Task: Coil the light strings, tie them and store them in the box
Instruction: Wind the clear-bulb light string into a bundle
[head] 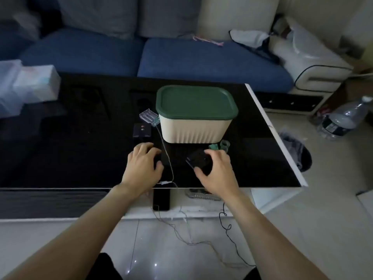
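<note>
The box (196, 116) stands on the black desk (80, 150) just beyond both hands, nearer the right hand (217, 168). It has a ribbed cream body and a dark green lid, which is fitted on. A clear battery case (149, 117) lies against the box's left side; its thin light string (167, 156) runs toward the near desk edge, passing just right of the left hand (144, 164), then trails over the floor (302, 229). A second, dark cord (229, 229) hangs below the right hand. The left hand rests palm-down with fingers curled; whether it holds anything cannot be told. The right hand grips a black battery box (198, 160), fingers curled over it.
</note>
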A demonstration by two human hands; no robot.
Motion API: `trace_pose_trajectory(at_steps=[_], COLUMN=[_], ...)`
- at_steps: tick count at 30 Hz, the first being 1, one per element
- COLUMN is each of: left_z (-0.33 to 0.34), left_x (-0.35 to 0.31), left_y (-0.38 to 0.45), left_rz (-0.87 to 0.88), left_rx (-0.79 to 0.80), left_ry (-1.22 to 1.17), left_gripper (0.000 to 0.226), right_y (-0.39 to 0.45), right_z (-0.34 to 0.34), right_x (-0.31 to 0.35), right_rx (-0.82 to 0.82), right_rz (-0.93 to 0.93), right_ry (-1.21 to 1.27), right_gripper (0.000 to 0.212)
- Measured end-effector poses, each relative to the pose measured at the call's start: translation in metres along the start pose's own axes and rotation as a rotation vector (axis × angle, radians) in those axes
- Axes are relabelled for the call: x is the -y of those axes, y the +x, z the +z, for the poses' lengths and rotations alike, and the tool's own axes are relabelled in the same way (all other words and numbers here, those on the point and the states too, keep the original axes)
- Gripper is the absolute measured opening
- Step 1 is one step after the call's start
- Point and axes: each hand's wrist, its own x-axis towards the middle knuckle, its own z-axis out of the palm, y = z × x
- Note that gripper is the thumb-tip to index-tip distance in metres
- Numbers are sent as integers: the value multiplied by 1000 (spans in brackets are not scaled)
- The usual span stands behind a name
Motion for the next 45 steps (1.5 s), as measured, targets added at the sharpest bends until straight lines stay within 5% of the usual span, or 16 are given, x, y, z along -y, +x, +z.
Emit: trace_pose_trajectory(at_steps=[3,6,17,24,30,35,41,45], left_z=[-4,-12,-22,-21,-20,-27,-26,-40], left_x=[4,-4,-19,-23,-53,-52,-46,-33], left_y=[-14,-19,-55,-52,-61,-64,-77,-79], left_rz=[-33,-14,199,256,489,473,277,76], left_rx=[-59,-86,-3,-24,71,264,538,772], left_ry=[-61,-126,-81,-144,-314,-435,-378,-599], left_gripper=[39,30,27,67,104,66,41,30], right_y=[-6,-3,4,-23,-66,-85,-102,-98], right_z=[6,10,16,-23,-48,-53,-49,-59], right_x=[-4,-6,-3,24,50,55,51,29], right_rx=[78,88,13,139,296,314,411,375], right_rz=[105,141,251,154,-65,-80,-43,-48], right_ry=[-150,-243,-22,554,589,518,528,352], right_gripper=[93,97,61,52,36,24,48,25])
